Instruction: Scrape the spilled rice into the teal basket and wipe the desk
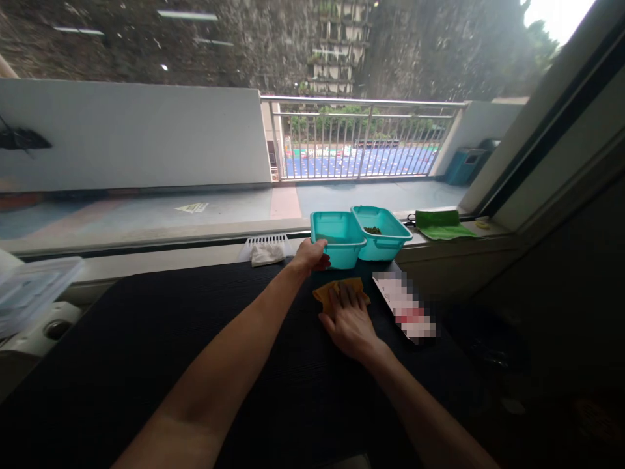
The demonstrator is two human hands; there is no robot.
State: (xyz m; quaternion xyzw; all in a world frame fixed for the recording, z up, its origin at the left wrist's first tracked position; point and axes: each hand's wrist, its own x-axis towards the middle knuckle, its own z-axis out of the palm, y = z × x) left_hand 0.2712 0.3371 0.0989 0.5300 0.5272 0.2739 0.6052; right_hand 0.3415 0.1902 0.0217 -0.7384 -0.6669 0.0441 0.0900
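Note:
My left hand point(309, 255) grips the near left corner of a teal plastic basin point(346, 256) at the far edge of the dark table point(195, 326). Thumb on the rim, its other fingers are wrapped round the side. Flat on the tabletop, just in front of the basin, my right hand point(351, 319) presses on an orange-yellow cloth point(325, 293) with fingers spread. A second teal basin point(388, 247) stands against the first on the right, with a small heap of dark green bits point(374, 230) in it.
A blurred-out flat pinkish item point(398, 299) lies right of the cloth. Along the window sill are a white slotted rack point(268, 241) with a white cloth point(267, 255) and a green cloth point(444, 225). Clear plastic containers point(39, 286) stand at the left.

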